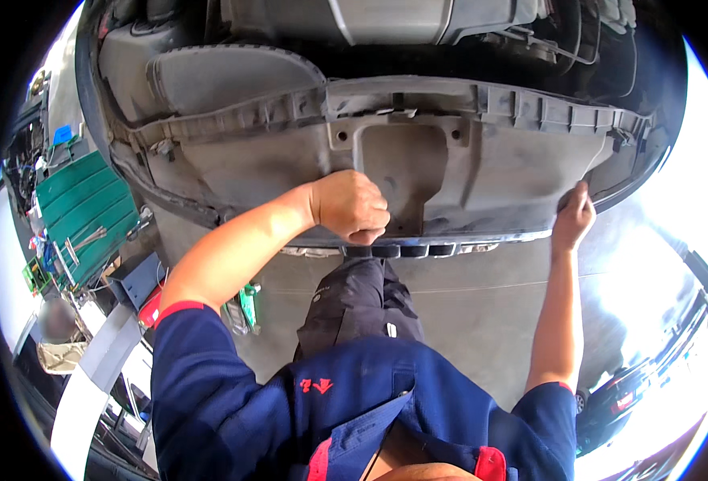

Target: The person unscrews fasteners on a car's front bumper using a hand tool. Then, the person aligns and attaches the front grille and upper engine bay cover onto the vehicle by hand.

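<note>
Above me is the underside of a car's bumper, with a dusty grey plastic undertray (522, 164) across it. My left hand (350, 207) is closed in a fist against the undertray, beside a recessed middle section (402, 164). Whatever those fingers may hold is hidden. Further right, my right hand (574, 218) is closed at the undertray's right front edge, its fingertips at a thin pale seam. I cannot make out what is between its fingers. Two dark round holes flank the top of the recess.
A ribbed plastic lip (530, 108) runs behind the undertray. To the left stand a green slatted panel (85, 204), a grey box (135, 279) and a red cylinder (152, 306). A green-and-clear item (247, 309) lies on the grey floor (474, 313). Another car (634, 401) is at the lower right.
</note>
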The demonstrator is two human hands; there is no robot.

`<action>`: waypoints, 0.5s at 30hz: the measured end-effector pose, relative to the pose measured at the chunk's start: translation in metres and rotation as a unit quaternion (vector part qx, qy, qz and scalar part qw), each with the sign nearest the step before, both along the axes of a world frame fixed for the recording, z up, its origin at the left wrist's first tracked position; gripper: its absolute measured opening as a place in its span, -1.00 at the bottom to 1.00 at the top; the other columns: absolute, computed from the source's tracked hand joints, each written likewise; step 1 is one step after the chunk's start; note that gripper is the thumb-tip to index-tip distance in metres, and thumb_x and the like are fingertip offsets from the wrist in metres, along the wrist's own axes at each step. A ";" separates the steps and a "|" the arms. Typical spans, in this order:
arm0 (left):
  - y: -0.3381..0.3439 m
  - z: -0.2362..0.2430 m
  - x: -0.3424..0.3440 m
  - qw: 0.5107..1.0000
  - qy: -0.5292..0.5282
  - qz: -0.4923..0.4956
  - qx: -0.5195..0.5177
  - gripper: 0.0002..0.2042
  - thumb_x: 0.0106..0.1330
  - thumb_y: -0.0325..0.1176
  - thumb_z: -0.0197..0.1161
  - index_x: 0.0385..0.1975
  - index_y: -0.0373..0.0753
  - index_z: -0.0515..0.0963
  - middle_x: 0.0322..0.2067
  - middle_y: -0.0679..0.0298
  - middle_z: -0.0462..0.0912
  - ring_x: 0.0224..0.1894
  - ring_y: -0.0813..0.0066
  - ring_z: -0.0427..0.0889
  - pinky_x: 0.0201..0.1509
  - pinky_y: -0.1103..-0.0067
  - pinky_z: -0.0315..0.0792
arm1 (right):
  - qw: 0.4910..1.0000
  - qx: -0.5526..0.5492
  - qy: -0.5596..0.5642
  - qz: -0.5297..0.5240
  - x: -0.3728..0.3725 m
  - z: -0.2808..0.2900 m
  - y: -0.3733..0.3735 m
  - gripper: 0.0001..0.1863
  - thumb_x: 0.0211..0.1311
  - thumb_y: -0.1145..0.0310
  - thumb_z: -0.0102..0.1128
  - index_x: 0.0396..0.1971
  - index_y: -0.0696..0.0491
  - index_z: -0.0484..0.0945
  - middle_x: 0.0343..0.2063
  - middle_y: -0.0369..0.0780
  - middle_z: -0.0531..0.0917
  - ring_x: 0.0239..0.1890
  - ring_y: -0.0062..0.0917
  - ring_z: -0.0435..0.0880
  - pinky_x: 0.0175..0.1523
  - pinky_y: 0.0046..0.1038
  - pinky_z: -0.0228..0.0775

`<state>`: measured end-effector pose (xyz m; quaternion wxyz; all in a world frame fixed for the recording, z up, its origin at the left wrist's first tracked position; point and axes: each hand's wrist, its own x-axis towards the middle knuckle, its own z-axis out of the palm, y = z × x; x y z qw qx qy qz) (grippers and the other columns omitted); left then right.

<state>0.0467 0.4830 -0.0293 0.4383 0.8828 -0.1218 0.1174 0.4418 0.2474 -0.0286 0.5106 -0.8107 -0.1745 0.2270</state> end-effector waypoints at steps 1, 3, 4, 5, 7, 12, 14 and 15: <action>0.001 0.005 0.000 1.000 -0.001 0.001 0.006 -0.76 -0.02 -0.39 0.35 -0.67 -0.12 0.34 -0.65 0.36 0.40 -0.62 0.30 0.50 -0.53 0.41 0.40 | 0.996 0.014 -0.049 0.073 -0.032 0.013 0.010 -0.47 0.56 0.16 0.12 -0.71 -0.02 0.34 -0.69 -0.42 0.36 -0.65 -0.73 0.23 -0.54 -0.56 0.02; -0.001 0.002 0.001 1.000 0.006 0.009 0.017 -0.77 -0.06 -0.38 0.36 -0.66 -0.11 0.36 -0.65 0.37 0.41 -0.62 0.31 0.50 -0.53 0.41 0.41 | 0.925 0.047 -0.144 0.349 -0.097 0.043 0.044 -0.61 0.26 0.28 0.31 -0.73 -0.04 0.38 -0.72 -0.37 0.39 -0.65 -0.55 0.38 -0.54 -0.45 0.20; -0.003 0.000 0.001 1.000 0.005 0.006 0.012 -0.77 -0.06 -0.38 0.36 -0.66 -0.11 0.36 -0.65 0.37 0.41 -0.62 0.31 0.50 -0.53 0.41 0.41 | 0.848 0.091 -0.165 0.495 -0.126 0.055 0.063 -0.64 0.11 0.34 0.41 -0.73 -0.05 0.40 -0.73 -0.34 0.41 -0.65 -0.46 0.45 -0.55 -0.39 0.29; -0.003 0.000 0.000 1.000 0.014 0.005 0.014 -0.78 -0.07 -0.38 0.36 -0.66 -0.11 0.37 -0.64 0.37 0.42 -0.61 0.30 0.51 -0.53 0.41 0.42 | 0.775 0.128 -0.158 0.599 -0.152 0.061 0.081 -0.65 -0.04 0.40 0.51 -0.74 -0.06 0.42 -0.74 -0.31 0.43 -0.65 -0.37 0.52 -0.55 -0.34 0.39; 0.001 -0.001 0.003 1.000 0.016 0.000 0.016 -0.78 -0.09 -0.37 0.36 -0.65 -0.10 0.38 -0.63 0.38 0.44 -0.61 0.30 0.51 -0.52 0.41 0.42 | 0.719 0.174 -0.132 0.660 -0.186 0.067 0.110 -0.66 0.07 0.24 0.47 -0.73 -0.04 0.48 -0.69 -0.26 0.53 -0.63 -0.28 0.58 -0.53 -0.25 0.45; 0.005 -0.001 0.006 1.000 0.008 -0.002 0.006 -0.80 -0.02 -0.31 0.36 -0.66 -0.09 0.42 -0.62 0.37 0.47 -0.57 0.30 0.56 -0.50 0.38 0.46 | 0.560 0.029 -0.157 0.813 -0.160 0.011 0.142 -0.68 0.17 0.14 0.30 -0.71 -0.06 0.56 -0.61 -0.30 0.60 -0.48 -0.31 0.67 -0.43 -0.24 0.51; 0.003 0.001 0.003 1.000 0.006 0.008 0.019 -0.79 -0.05 -0.32 0.36 -0.67 -0.09 0.40 -0.61 0.37 0.47 -0.56 0.31 0.55 -0.49 0.40 0.45 | 0.560 0.046 -0.204 0.802 -0.160 0.017 0.149 -0.68 0.19 0.15 0.27 -0.71 -0.06 0.56 -0.61 -0.31 0.59 -0.45 -0.30 0.68 -0.42 -0.22 0.52; 0.001 0.001 0.002 1.000 0.006 0.011 0.016 -0.79 -0.05 -0.32 0.36 -0.67 -0.09 0.40 -0.61 0.37 0.47 -0.56 0.31 0.55 -0.49 0.40 0.45 | 0.558 0.045 -0.201 0.804 -0.162 0.018 0.147 -0.68 0.19 0.15 0.27 -0.71 -0.06 0.56 -0.61 -0.31 0.59 -0.45 -0.30 0.68 -0.42 -0.22 0.52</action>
